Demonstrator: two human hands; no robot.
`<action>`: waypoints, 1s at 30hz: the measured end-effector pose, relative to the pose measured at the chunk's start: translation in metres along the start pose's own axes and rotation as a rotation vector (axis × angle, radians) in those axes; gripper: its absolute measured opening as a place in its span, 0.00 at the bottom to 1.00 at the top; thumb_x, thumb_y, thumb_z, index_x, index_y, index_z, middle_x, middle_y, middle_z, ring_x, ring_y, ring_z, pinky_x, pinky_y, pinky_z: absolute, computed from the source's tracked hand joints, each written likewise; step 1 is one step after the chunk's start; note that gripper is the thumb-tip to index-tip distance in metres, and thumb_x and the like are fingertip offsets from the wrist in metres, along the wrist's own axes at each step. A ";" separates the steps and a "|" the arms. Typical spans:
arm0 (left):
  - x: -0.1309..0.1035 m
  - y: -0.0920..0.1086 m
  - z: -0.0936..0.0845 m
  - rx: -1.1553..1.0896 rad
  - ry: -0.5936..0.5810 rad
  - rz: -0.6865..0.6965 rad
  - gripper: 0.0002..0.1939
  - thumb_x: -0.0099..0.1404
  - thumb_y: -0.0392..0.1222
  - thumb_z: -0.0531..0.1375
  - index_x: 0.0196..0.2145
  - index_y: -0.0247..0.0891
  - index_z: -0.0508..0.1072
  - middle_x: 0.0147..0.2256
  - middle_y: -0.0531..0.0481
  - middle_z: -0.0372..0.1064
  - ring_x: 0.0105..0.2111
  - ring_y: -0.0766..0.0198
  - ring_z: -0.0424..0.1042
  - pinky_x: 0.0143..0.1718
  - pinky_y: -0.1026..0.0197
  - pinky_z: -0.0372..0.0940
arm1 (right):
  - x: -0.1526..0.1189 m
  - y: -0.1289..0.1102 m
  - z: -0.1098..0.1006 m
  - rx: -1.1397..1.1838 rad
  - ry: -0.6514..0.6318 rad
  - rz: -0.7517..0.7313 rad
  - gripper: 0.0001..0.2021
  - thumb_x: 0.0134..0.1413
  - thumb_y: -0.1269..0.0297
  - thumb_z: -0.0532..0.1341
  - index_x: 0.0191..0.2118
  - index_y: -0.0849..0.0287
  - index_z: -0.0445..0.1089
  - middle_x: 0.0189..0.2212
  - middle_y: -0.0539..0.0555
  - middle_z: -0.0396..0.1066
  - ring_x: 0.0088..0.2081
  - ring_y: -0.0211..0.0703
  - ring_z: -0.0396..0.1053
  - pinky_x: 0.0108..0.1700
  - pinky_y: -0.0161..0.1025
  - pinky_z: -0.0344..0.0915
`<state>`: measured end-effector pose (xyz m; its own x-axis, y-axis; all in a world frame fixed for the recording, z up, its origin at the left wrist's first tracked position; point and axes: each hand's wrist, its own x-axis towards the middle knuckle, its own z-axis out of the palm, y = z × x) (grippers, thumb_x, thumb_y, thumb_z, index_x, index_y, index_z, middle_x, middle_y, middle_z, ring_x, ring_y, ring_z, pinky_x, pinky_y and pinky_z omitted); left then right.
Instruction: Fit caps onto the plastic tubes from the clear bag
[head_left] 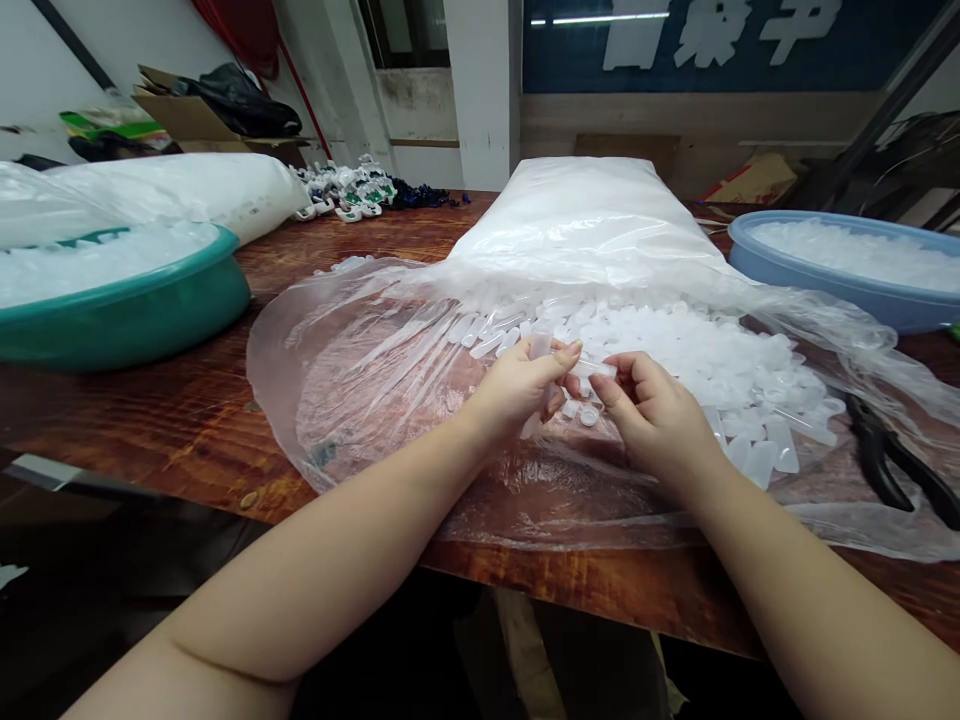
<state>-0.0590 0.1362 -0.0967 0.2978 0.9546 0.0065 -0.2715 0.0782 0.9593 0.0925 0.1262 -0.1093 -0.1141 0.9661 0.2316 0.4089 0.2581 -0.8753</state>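
A small translucent plastic piece (595, 368) is held between my two hands, above the clear plastic sheet (360, 370). My left hand (529, 380) is closed round its left end, and a second translucent strip (538, 347) shows between the fingers of that hand. My right hand (651, 412) pinches the other end with thumb and fingers. Just below, a small round translucent cap (589, 415) lies on the sheet. Behind and to the right of my hands spreads a heap of white translucent plastic pieces (675, 345).
Black-handled pliers (885, 455) lie at the right. A large white bag (592, 210) stands behind the heap. A green basin (127, 320) is at the left, a blue basin (832, 270) at the right, both full of white pieces. Another white bag (202, 190) rests at the back left.
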 end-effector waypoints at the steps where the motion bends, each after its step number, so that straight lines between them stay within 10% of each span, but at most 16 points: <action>1: 0.000 0.001 -0.001 -0.005 -0.007 0.010 0.12 0.58 0.45 0.60 0.26 0.36 0.61 0.19 0.56 0.63 0.12 0.75 0.55 0.12 0.72 0.47 | -0.001 -0.001 0.002 0.044 -0.015 -0.006 0.15 0.48 0.49 0.60 0.30 0.56 0.63 0.20 0.45 0.60 0.22 0.36 0.56 0.25 0.34 0.51; 11: -0.017 0.016 0.009 0.212 -0.016 0.207 0.13 0.56 0.47 0.61 0.29 0.37 0.61 0.18 0.57 0.63 0.14 0.74 0.55 0.16 0.70 0.50 | -0.005 -0.016 -0.002 0.636 -0.428 0.141 0.21 0.47 0.45 0.55 0.17 0.56 0.55 0.14 0.43 0.49 0.15 0.32 0.45 0.18 0.33 0.46; 15: -0.043 0.025 0.022 0.488 0.140 0.334 0.08 0.59 0.43 0.58 0.32 0.37 0.65 0.23 0.56 0.64 0.18 0.74 0.56 0.19 0.69 0.53 | -0.004 -0.017 -0.012 0.806 -0.507 0.143 0.25 0.52 0.40 0.48 0.29 0.58 0.67 0.21 0.49 0.61 0.19 0.35 0.57 0.22 0.34 0.57; 19: -0.069 0.026 0.029 0.561 0.171 0.353 0.08 0.61 0.44 0.58 0.35 0.38 0.65 0.25 0.55 0.62 0.19 0.72 0.57 0.20 0.68 0.54 | -0.009 -0.014 -0.023 1.038 -0.654 0.155 0.12 0.54 0.57 0.59 0.42 0.55 0.69 0.26 0.48 0.69 0.25 0.33 0.66 0.28 0.30 0.63; 30: -0.096 0.004 0.041 0.454 0.132 0.588 0.04 0.64 0.38 0.56 0.37 0.41 0.62 0.20 0.60 0.60 0.17 0.74 0.59 0.20 0.71 0.58 | -0.019 -0.009 -0.025 0.958 -0.844 0.031 0.14 0.40 0.54 0.69 0.33 0.55 0.71 0.24 0.46 0.71 0.23 0.32 0.69 0.26 0.29 0.66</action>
<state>-0.0510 0.0331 -0.0815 0.1004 0.8309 0.5472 0.0609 -0.5541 0.8302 0.1132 0.1059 -0.0949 -0.7975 0.5778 0.1738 -0.3518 -0.2114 -0.9119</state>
